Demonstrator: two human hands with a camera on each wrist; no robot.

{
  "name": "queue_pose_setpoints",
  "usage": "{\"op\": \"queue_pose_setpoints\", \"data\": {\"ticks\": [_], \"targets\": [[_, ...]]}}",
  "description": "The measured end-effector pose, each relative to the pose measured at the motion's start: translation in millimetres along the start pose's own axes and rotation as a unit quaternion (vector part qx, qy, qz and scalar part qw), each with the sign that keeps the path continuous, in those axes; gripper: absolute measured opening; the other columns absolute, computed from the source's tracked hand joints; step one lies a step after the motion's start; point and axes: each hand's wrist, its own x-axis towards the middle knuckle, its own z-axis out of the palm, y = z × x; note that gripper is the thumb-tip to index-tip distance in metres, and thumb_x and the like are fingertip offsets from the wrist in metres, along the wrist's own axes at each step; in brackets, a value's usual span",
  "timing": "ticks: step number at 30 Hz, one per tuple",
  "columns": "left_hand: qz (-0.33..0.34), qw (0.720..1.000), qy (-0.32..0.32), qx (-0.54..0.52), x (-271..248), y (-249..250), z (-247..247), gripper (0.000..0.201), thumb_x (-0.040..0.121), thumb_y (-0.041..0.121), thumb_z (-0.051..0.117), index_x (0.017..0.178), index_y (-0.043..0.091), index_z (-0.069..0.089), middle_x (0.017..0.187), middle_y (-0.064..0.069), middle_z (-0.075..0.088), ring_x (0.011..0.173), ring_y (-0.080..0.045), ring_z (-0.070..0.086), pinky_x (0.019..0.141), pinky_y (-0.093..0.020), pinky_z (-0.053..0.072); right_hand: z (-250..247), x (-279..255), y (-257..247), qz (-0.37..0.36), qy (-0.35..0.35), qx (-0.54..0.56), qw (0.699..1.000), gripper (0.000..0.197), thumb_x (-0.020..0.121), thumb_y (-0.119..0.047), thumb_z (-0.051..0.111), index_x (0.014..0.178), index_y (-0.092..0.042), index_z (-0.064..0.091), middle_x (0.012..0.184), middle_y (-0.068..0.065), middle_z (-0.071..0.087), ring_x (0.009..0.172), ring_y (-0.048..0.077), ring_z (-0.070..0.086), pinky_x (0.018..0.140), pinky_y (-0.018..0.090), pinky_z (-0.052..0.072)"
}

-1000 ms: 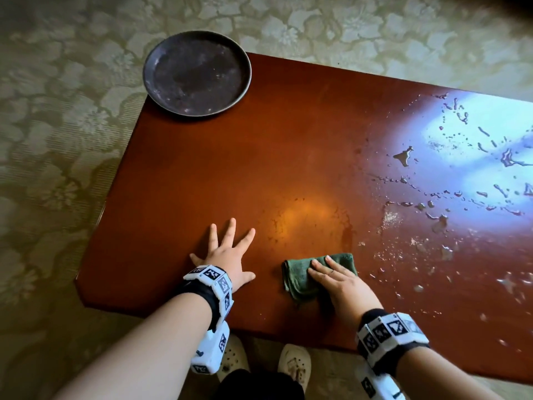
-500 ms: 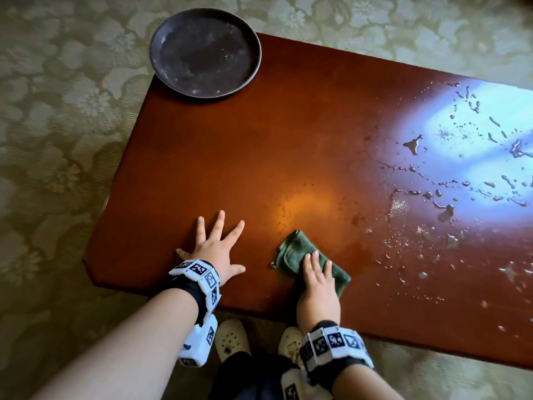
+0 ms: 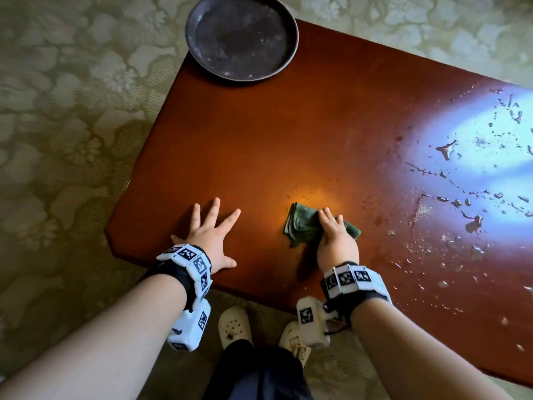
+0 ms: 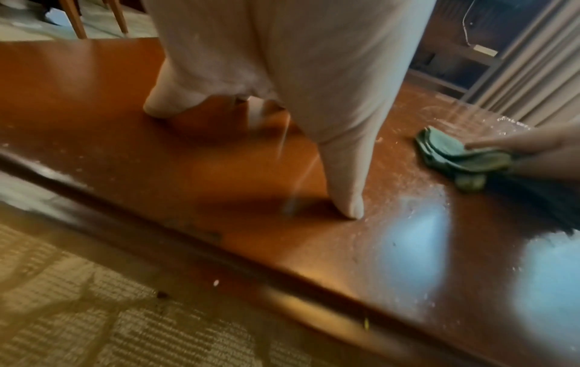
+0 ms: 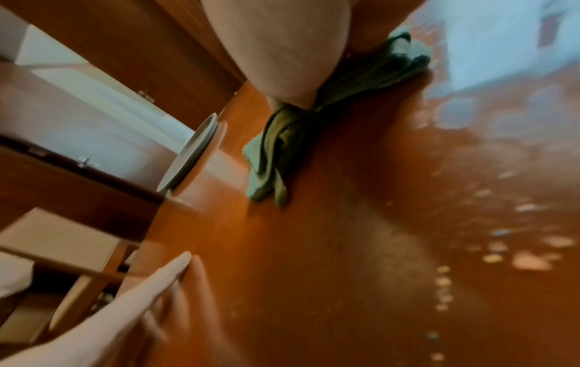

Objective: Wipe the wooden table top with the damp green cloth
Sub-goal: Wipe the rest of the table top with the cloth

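The reddish wooden table top [image 3: 259, 134] fills the head view. A folded green cloth [image 3: 302, 223] lies near its front edge, and my right hand [image 3: 334, 235] presses flat on it with straight fingers. The same cloth [image 4: 452, 154] shows at the right of the left wrist view, and the cloth [image 5: 276, 154] sticks out from under my palm in the right wrist view. My left hand [image 3: 210, 232] rests flat on the bare wood to the cloth's left, fingers spread. Water drops and crumbs [image 3: 450, 203] cover the table's right part.
A dark round plate [image 3: 241, 37] sits on the far left corner of the table. Patterned carpet [image 3: 63, 140] surrounds the table. My feet in white clogs [image 3: 235, 324] stand under the front edge. Chair legs [image 4: 75, 19] show beyond the table.
My right hand has turned and slid the cloth a little leftward and away from the front edge. My left hand stays flat in the same place.
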Motion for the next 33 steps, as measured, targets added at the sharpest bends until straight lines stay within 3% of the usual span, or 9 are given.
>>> {"op": "queue_pose_setpoints", "data": {"ticks": [4, 7, 12, 16, 18, 21, 26, 29, 33], "targets": [[0.005, 1.0, 0.0, -0.022, -0.4, -5.3, 3.4, 0.106, 0.079, 0.047, 0.077, 0.146, 0.061, -0.004, 0.155, 0.017, -0.035, 0.144, -0.027, -0.03, 0.105, -0.079, 0.015, 15.1, 1.9, -42.0, -0.065, -0.046, -0.034, 0.996, 0.074, 0.085, 0.007, 0.031, 0.145, -0.036, 0.022, 0.155, -0.015, 0.006, 0.144, 0.022, -0.004, 0.111, 0.035, 0.024], [0.0, 1.0, -0.003, -0.031, 0.4, -5.3, 2.8, 0.107, 0.079, 0.046, 0.078, 0.146, 0.061, -0.004, 0.154, 0.019, -0.035, 0.144, -0.027, -0.031, 0.104, -0.079, 0.014, 31.7, -15.2, -58.9, -0.177, -0.098, -0.092, 0.975, 0.079, 0.083, 0.007, 0.038, 0.147, -0.034, 0.016, 0.156, -0.01, -0.002, 0.142, 0.027, -0.012, 0.115, 0.039, 0.002], [0.0, 1.0, -0.004, -0.025, -1.3, -4.0, 2.0, 0.105, 0.082, 0.041, 0.076, 0.147, 0.06, -0.005, 0.155, 0.018, -0.035, 0.145, -0.027, -0.029, 0.105, -0.078, 0.015, 38.5, -42.2, -18.8, -0.312, -0.177, -0.159, 0.92, 0.075, 0.083, 0.0, 0.043, 0.145, -0.035, 0.022, 0.156, -0.012, 0.005, 0.141, 0.023, -0.016, 0.113, 0.038, -0.007], [-0.007, 1.0, -0.001, -0.025, -3.0, -1.5, 1.6, 0.108, 0.082, 0.039, 0.077, 0.148, 0.058, -0.006, 0.155, 0.015, -0.035, 0.145, -0.028, -0.029, 0.106, -0.077, 0.015, 29.0, -58.6, 28.2, -0.432, -0.177, -0.164, 0.869, 0.075, 0.057, -0.008, 0.077, 0.125, -0.031, 0.056, 0.139, -0.008, 0.047, 0.132, 0.025, 0.027, 0.102, 0.044, 0.025], [-0.012, 1.0, 0.003, -0.029, -4.4, 1.7, 2.6, 0.108, 0.081, 0.04, 0.077, 0.149, 0.056, -0.006, 0.156, 0.014, -0.035, 0.145, -0.029, -0.028, 0.107, -0.075, 0.015, 19.7, -60.9, 51.1, -0.448, -0.184, -0.131, 0.865, 0.069, 0.054, -0.005, 0.079, 0.117, -0.028, 0.063, 0.133, -0.006, 0.054, 0.127, 0.022, 0.036, 0.098, 0.045, 0.035], [-0.008, 0.999, 0.017, -0.031, -5.6, 10.3, 5.1, 0.105, 0.081, 0.048, 0.075, 0.149, 0.056, -0.005, 0.156, 0.015, -0.034, 0.145, -0.029, -0.028, 0.107, -0.076, 0.013, 1.0, -58.3, 65.8, -0.402, -0.158, -0.051, 0.9, 0.052, 0.058, -0.007, 0.071, 0.108, -0.023, 0.068, 0.127, -0.002, 0.059, 0.121, 0.019, 0.049, 0.09, 0.047, 0.05], [0.036, 0.999, 0.021, -0.023, -4.7, 43.6, 10.8, 0.099, 0.083, 0.053, 0.07, 0.148, 0.057, -0.004, 0.156, 0.017, -0.033, 0.145, -0.028, -0.029, 0.106, -0.077, 0.011, -28.3, -27.4, 44.1, -0.217, 0.016, 0.099, 0.971, 0.052, 0.076, 0.011, 0.042, 0.11, -0.016, 0.069, 0.125, 0.001, 0.06, 0.12, 0.018, 0.054, 0.105, 0.037, 0.04], [0.05, 0.999, 0.003, -0.014, -4.3, 61.1, 15.4, 0.1, 0.083, 0.051, 0.071, 0.148, 0.058, -0.004, 0.155, 0.017, -0.035, 0.144, -0.027, -0.03, 0.106, -0.078, 0.011, -33.3, -3.5, 26.2, -0.159, 0.002, 0.04, 0.987, 0.064, 0.079, 0.016, 0.039, 0.126, -0.022, 0.057, 0.143, -0.004, 0.042, 0.136, 0.017, 0.033, 0.11, 0.03, 0.03], [0.048, 0.999, -0.009, -0.004, -3.3, 64.7, 25.2, 0.101, 0.083, 0.049, 0.072, 0.147, 0.058, -0.005, 0.154, 0.018, -0.036, 0.143, -0.027, -0.032, 0.106, -0.078, 0.01, -11.8, -14.7, 13.0, -0.119, -0.067, -0.072, 0.988, 0.072, 0.085, 0.008, 0.035, 0.145, -0.031, 0.025, 0.155, -0.012, 0.01, 0.144, 0.021, -0.001, 0.117, 0.038, 0.013]]}}
